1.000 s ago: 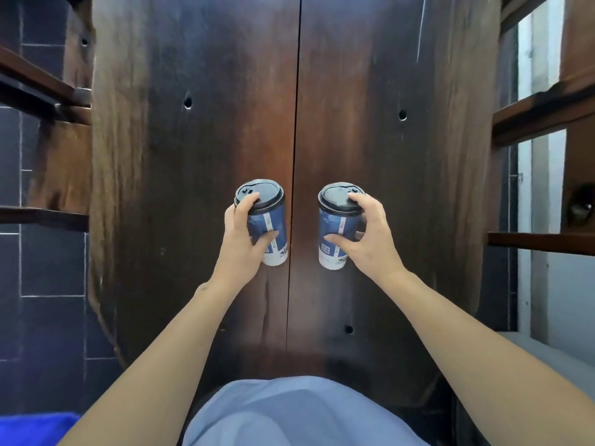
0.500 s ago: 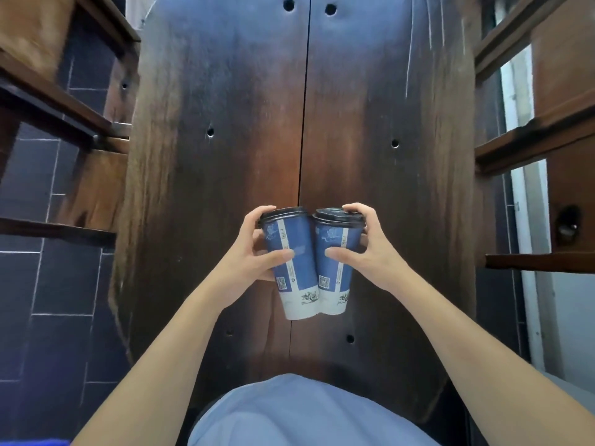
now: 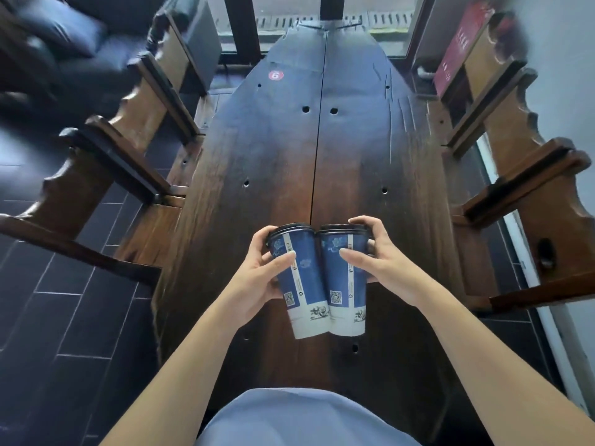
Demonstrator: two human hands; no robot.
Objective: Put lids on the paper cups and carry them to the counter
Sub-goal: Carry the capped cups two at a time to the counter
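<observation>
Head view: two blue cups side by side, touching, up above the dark wood bench (image 3: 351, 162). Left hand (image 3: 257, 278) wrapped round left cup (image 3: 301, 281). Right hand (image 3: 383, 268) wrapped round right cup (image 3: 346, 278). Black lids (image 3: 343, 227) on both.

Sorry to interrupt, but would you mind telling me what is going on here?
A person holds two lidded blue paper cups, side by side and touching, above a dark wooden table. The left hand grips the left cup; the right hand grips the right cup. Both black lids are on.
</observation>
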